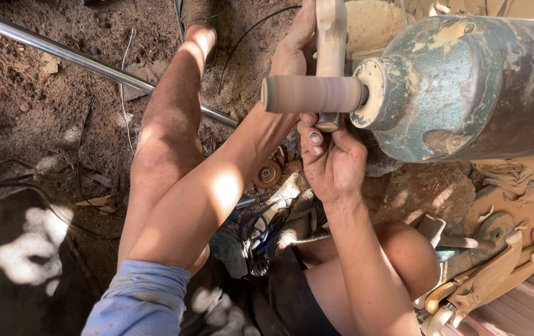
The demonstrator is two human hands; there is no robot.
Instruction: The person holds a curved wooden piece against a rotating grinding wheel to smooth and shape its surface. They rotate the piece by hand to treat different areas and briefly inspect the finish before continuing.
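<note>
A pale wooden piece [330, 37] stands upright behind a tan sanding drum [311, 94] that sticks out leftward from a worn green motor housing [460, 87]. My left hand [292, 46] grips the upper part of the wooden piece. My right hand [332, 158] holds its lower end just under the drum. The wood presses against the far side of the drum. My left knee and shin [167, 137] stretch out across the dirt floor below my left forearm.
A shiny metal pipe [86, 61] runs diagonally over the sawdust-covered ground. Black cables [5, 180] lie at the left. A small round disc [268, 174] and scattered tools [267, 230] sit under my arms. Carved wooden parts [491, 267] pile up at the lower right.
</note>
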